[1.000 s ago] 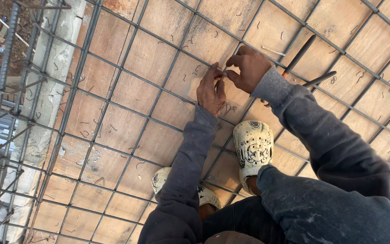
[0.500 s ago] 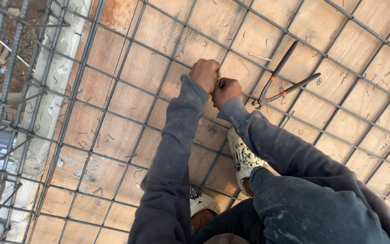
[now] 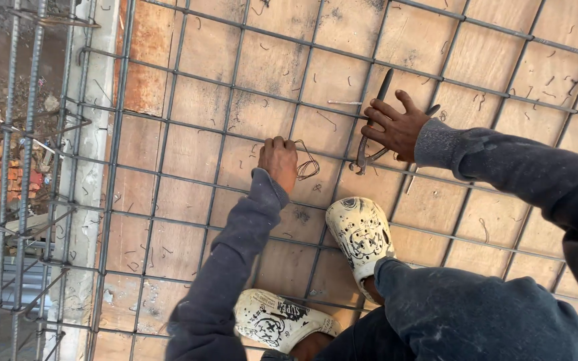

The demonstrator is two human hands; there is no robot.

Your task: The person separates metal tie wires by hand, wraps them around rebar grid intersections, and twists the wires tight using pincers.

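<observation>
Head view shows my left hand (image 3: 279, 160) clenched on a wire loop (image 3: 308, 164) at the rebar grid (image 3: 235, 87), while pliers (image 3: 372, 124), lying steeply upright, sit under my loosely spread right hand (image 3: 396, 127).

Two hands, left (image 3: 279, 160) and right (image 3: 396, 127), two white clogs (image 3: 359, 234), one pair of pincers (image 3: 372, 127), one wire coil (image 3: 308, 164)

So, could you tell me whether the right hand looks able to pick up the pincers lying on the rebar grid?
Probably yes: the right hand already rests on the pincers, nothing covering them.
</observation>
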